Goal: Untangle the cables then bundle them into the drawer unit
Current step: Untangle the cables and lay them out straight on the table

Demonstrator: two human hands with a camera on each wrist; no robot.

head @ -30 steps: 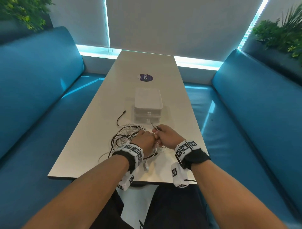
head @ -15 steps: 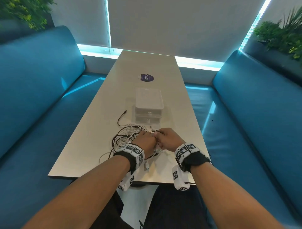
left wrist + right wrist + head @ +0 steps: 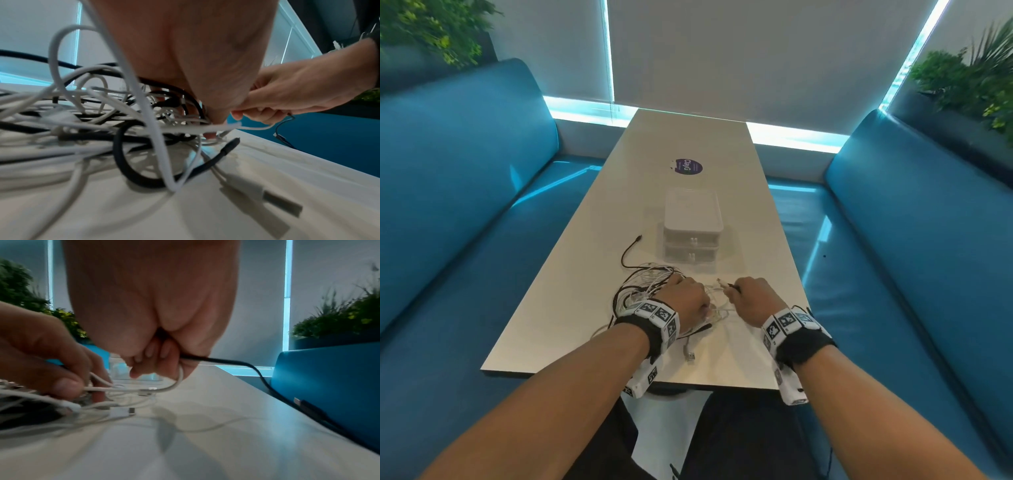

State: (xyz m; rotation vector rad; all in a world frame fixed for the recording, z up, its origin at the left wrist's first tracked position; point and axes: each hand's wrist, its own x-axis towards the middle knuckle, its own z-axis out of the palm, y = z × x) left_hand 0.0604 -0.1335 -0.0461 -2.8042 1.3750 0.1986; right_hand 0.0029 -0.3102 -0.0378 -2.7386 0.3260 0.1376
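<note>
A tangle of white and black cables (image 3: 643, 287) (image 3: 86, 116) lies on the near end of the table, in front of a white two-drawer unit (image 3: 692, 226) with both drawers closed. My left hand (image 3: 688, 301) (image 3: 51, 363) sits on the right side of the tangle and pinches a white cable (image 3: 127, 389). My right hand (image 3: 751, 298) (image 3: 287, 95) is just right of it, fingers curled round that white cable and a black cable (image 3: 236, 363). The black cable trails off over the table's right edge.
The long pale table (image 3: 688, 144) carries a dark round sticker (image 3: 688, 167) beyond the drawer unit. Blue benches (image 3: 465, 192) run along both sides. A loose USB plug (image 3: 690, 356) lies near the front edge. Plants stand behind the benches.
My hands were touching and have drawn apart, the right one moving right with its cables. A short stretch of white cable now spans the gap.
</note>
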